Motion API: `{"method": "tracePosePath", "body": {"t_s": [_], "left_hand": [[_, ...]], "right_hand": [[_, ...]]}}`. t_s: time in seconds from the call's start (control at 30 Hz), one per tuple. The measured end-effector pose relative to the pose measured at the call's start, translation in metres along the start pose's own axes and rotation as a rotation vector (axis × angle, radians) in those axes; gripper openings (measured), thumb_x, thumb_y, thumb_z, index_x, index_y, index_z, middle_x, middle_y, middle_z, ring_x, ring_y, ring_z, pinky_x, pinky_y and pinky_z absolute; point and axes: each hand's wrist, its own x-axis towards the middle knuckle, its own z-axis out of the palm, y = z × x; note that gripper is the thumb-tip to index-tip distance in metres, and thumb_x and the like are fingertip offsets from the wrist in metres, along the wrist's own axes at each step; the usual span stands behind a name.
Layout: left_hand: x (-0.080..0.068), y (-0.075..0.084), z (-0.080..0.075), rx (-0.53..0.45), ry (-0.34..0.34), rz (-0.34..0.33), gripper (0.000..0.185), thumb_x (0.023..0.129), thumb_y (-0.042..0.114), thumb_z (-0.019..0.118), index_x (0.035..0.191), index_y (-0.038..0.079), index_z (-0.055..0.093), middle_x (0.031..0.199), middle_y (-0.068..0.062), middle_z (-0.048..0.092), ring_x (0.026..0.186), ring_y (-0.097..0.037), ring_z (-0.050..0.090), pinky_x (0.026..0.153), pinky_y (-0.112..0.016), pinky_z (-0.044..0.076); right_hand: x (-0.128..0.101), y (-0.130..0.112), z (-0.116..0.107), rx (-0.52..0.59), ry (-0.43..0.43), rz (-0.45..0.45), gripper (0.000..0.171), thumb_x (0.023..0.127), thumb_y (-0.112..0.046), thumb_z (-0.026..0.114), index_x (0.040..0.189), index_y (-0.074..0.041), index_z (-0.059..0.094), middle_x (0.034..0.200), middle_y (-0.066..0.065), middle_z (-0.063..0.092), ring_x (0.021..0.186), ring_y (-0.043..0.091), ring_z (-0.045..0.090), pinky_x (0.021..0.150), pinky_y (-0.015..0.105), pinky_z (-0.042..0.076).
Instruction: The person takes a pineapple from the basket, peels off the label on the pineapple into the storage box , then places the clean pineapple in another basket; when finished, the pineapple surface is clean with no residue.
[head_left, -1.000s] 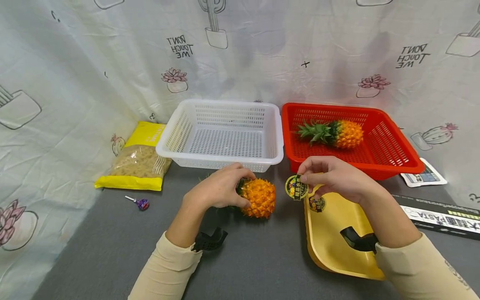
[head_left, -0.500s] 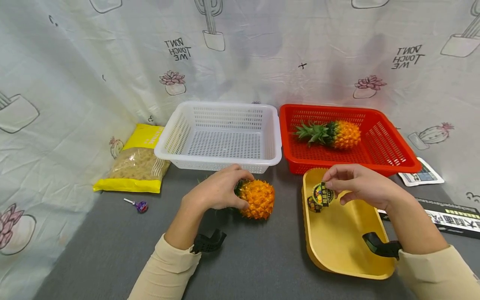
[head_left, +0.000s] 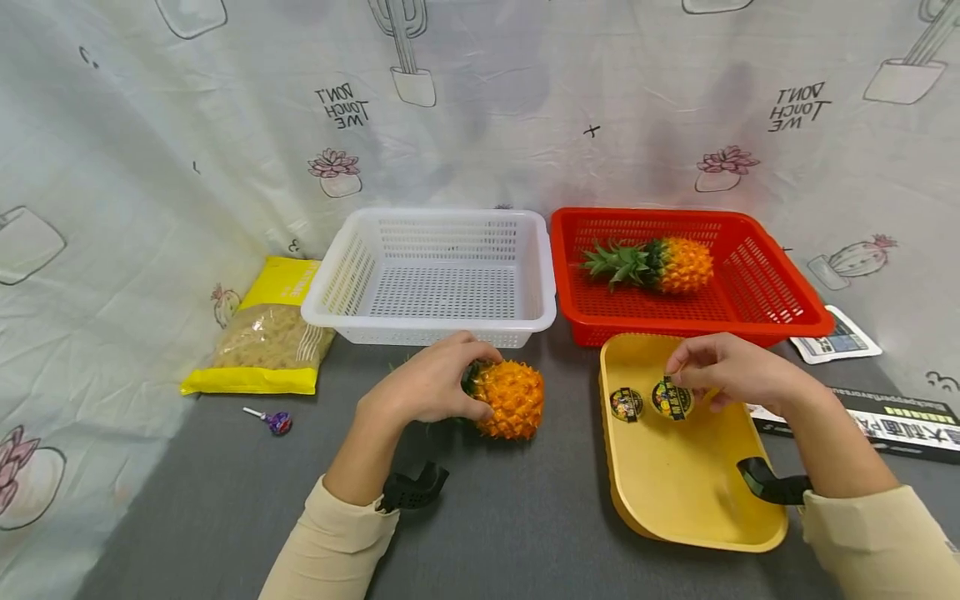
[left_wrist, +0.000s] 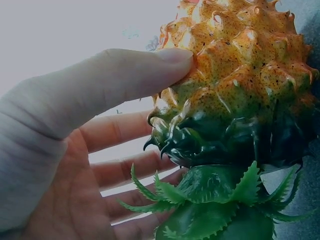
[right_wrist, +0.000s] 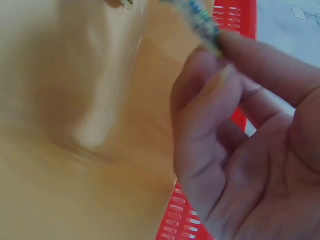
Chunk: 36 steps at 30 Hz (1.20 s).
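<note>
My left hand (head_left: 438, 379) grips a small orange toy pineapple (head_left: 512, 400) lying on the grey table. In the left wrist view, the thumb presses the orange body of the pineapple (left_wrist: 240, 65), and its green leaves (left_wrist: 215, 200) show below. Over the yellow tray (head_left: 693, 500), my right hand (head_left: 731, 371) pinches a round black and gold sticker (head_left: 671, 400). The right wrist view shows the sticker (right_wrist: 197, 22) edge-on between thumb and finger. A second round sticker (head_left: 626, 404) lies in the tray, left of the held one.
At the back stand a white basket (head_left: 427, 325) and a red basket (head_left: 757, 321) with another pineapple (head_left: 684, 265) in it. On the left lie a yellow pasta bag (head_left: 262, 337) and a lollipop (head_left: 279, 422). A long box (head_left: 900, 425) and a white packet (head_left: 836, 337) lie right.
My right hand has moved right with the sticker, from the tray's left edge to over its inside, and then slightly lower. My left hand stays on the pineapple.
</note>
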Motion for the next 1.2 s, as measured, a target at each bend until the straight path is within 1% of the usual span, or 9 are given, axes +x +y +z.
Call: {"method": "tracePosePath", "body": {"t_s": [0.2,0.4,0.63,0.73,0.87,0.93,1.03,1.13,1.2], "left_hand": [[0.0,-0.001,0.001,-0.006,0.006,-0.004,0.063,0.081,0.027,0.087,0.138,0.018,0.063,0.131,-0.001,0.059,0.116,-0.021,0.057,0.102,-0.043,0.049],[0.001,-0.001,0.001,-0.009,0.004,-0.011,0.064,0.08,0.027,0.087,0.138,0.018,0.063,0.133,-0.002,0.058,0.118,-0.021,0.056,0.103,-0.043,0.048],[0.002,-0.002,0.001,-0.009,0.005,-0.015,0.065,0.08,0.028,0.088,0.138,0.018,0.063,0.133,-0.001,0.058,0.119,-0.021,0.056,0.104,-0.042,0.048],[0.001,-0.002,0.001,-0.012,0.005,-0.017,0.065,0.08,0.028,0.088,0.138,0.018,0.063,0.133,-0.001,0.058,0.119,-0.021,0.056,0.104,-0.043,0.048],[0.001,-0.003,0.001,-0.013,0.006,-0.013,0.065,0.08,0.027,0.088,0.139,0.017,0.063,0.133,-0.002,0.058,0.119,-0.022,0.056,0.103,-0.043,0.048],[0.001,-0.002,0.001,-0.014,0.006,-0.014,0.065,0.08,0.027,0.088,0.139,0.017,0.063,0.133,-0.002,0.058,0.119,-0.022,0.057,0.103,-0.044,0.048],[0.0,-0.002,0.001,-0.009,0.006,-0.017,0.065,0.08,0.027,0.088,0.139,0.018,0.063,0.133,-0.002,0.058,0.119,-0.022,0.057,0.104,-0.044,0.048],[0.0,-0.001,0.001,-0.007,0.005,-0.022,0.065,0.08,0.027,0.088,0.139,0.018,0.062,0.134,-0.002,0.058,0.119,-0.022,0.057,0.103,-0.044,0.048],[0.0,0.0,0.001,-0.007,0.005,-0.025,0.066,0.08,0.028,0.088,0.14,0.018,0.062,0.134,-0.001,0.058,0.119,-0.022,0.056,0.103,-0.043,0.048]], "right_hand": [[0.006,0.003,0.005,-0.073,0.01,0.033,0.02,0.099,-0.013,0.066,0.113,0.001,0.065,0.085,0.006,0.059,0.074,0.021,0.057,0.063,0.035,0.055],[0.009,0.003,0.012,-0.185,0.033,0.037,0.016,0.096,-0.007,0.065,0.109,0.002,0.065,0.082,0.007,0.058,0.072,0.02,0.058,0.064,0.037,0.058],[0.012,-0.001,0.021,-0.353,0.117,0.026,0.014,0.089,-0.003,0.063,0.102,0.001,0.067,0.08,0.008,0.062,0.059,0.018,0.058,0.057,0.035,0.053],[0.013,-0.002,0.022,-0.429,0.14,0.012,0.018,0.085,-0.001,0.061,0.101,0.002,0.069,0.082,0.009,0.064,0.061,0.019,0.056,0.056,0.034,0.049],[0.013,-0.004,0.021,-0.512,0.165,0.0,0.025,0.081,0.0,0.061,0.104,0.003,0.071,0.087,0.013,0.066,0.069,0.022,0.055,0.058,0.033,0.046],[0.012,-0.005,0.021,-0.525,0.171,0.0,0.027,0.081,0.001,0.06,0.105,0.004,0.071,0.089,0.014,0.067,0.072,0.023,0.055,0.059,0.033,0.046],[0.011,-0.01,0.02,-0.507,0.165,0.003,0.028,0.082,0.001,0.06,0.108,0.004,0.07,0.091,0.015,0.067,0.071,0.022,0.057,0.06,0.033,0.049],[0.009,-0.018,0.021,-0.502,0.167,-0.025,0.026,0.086,-0.002,0.063,0.11,0.003,0.07,0.092,0.012,0.069,0.072,0.021,0.06,0.062,0.033,0.051],[0.008,-0.024,0.022,-0.498,0.181,-0.063,0.023,0.089,-0.004,0.065,0.111,0.001,0.071,0.092,0.01,0.071,0.075,0.021,0.062,0.064,0.033,0.051]]}}
